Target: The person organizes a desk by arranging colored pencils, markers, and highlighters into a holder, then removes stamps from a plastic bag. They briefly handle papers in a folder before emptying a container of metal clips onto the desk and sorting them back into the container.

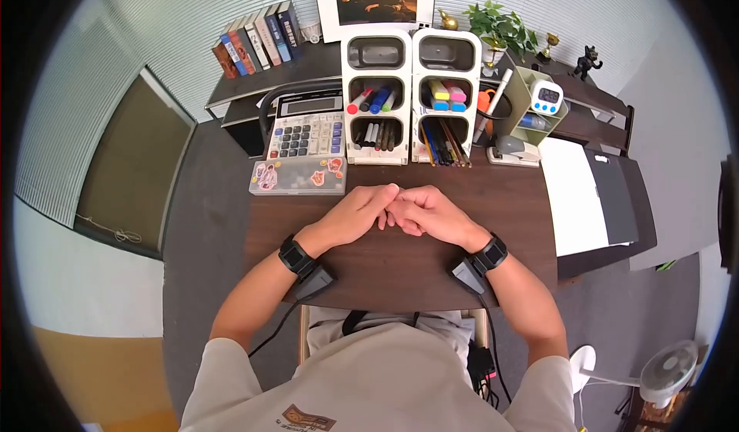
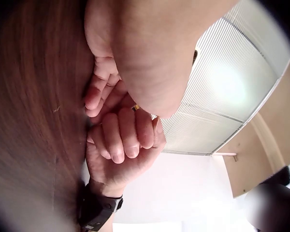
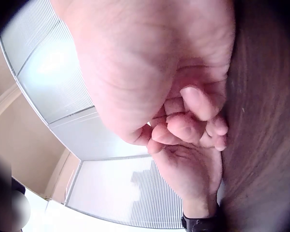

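Note:
Over the desk [image 1: 400, 266], near its middle, my left hand [image 1: 356, 215] and right hand [image 1: 440, 215] rest together, fingertips overlapping and thumbs on top. Neither holds an object. In the left wrist view, the right hand [image 2: 123, 162] shows loosely bent fingers lying against the left hand's fingers. From the right wrist, the left hand [image 3: 186, 169] appears palm up beneath the right hand's bent fingers. Just beyond the hands stand two white pen organizers [image 1: 375, 77] holding markers, highlighters and pencils. A translucent stickered case [image 1: 299, 180] lies to the left, in front of a large calculator [image 1: 308, 136].
Right of the organizers are a stapler [image 1: 514, 153], a dark pen cup [image 1: 496, 109] and a green holder with a white timer [image 1: 547, 97]. White paper [image 1: 573, 193] lies at the right. Books [image 1: 258, 40] and a framed picture [image 1: 377, 30] stand at the back.

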Available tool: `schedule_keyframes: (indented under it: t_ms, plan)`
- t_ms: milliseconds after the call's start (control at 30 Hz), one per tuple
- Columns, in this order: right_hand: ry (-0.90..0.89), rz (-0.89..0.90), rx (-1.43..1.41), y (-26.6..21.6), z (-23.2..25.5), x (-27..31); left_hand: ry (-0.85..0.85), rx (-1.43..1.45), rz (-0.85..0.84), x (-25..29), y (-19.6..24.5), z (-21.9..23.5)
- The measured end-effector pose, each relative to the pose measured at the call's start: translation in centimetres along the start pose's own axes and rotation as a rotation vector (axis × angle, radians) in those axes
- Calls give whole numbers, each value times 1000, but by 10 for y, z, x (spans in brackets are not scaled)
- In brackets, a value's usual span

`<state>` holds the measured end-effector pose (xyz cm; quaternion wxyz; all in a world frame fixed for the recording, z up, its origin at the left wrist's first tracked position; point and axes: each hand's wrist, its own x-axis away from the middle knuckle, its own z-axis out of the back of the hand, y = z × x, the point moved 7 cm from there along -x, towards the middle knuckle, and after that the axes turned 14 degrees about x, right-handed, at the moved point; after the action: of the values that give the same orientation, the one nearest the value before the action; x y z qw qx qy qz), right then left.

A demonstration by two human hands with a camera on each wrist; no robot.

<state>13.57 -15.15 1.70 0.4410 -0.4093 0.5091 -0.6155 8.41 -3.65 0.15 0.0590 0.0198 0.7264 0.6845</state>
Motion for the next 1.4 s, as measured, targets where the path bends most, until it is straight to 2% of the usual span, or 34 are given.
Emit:
schedule_keyframes:
  t_ms: [167, 267, 400, 467, 500, 533, 600, 633, 700, 800, 833, 1033, 1167, 1400]
  plan:
    - [14, 5, -35, 12, 4, -3, 18, 3, 23, -1, -12, 7]
    - [50, -3, -26, 5, 2, -1, 35, -1, 18, 0, -8, 5]
    - [42, 10, -6, 3, 3, 1, -41, -52, 20, 5, 9, 1]
    - [49, 18, -42, 7, 5, -1, -51, -181, 33, 13, 27, 1]
    - [49, -5, -54, 8, 4, -1, 13, -325, 32, 21, 41, 7]
    - [49, -30, -69, 11, 2, -1, -5, -339, 42, 28, 48, 14]
    - [56, -10, -60, 12, 5, -2, 10, -781, -297, 43, 82, 25]
    - [41, -7, -31, 9, 4, -2, -13, -783, -288, 50, 86, 35]
    - [30, -8, -12, 7, 3, 0, 185, -1028, -355, 66, 103, 60]
    - [33, -2, 72, 5, 1, -1, 239, -1204, -304, 81, 105, 78]
    - [32, -7, 85, 5, 1, 0, 235, -1231, -224, 84, 100, 83]
    - [21, -10, 98, 4, 1, 1, 191, -1281, -152, 93, 88, 87]
    - [10, -25, 106, 1, 1, 3, 160, -1317, -175, 91, 86, 87]
    - [11, -4, 102, -2, 0, 5, 240, -1227, -154, 87, 85, 92]
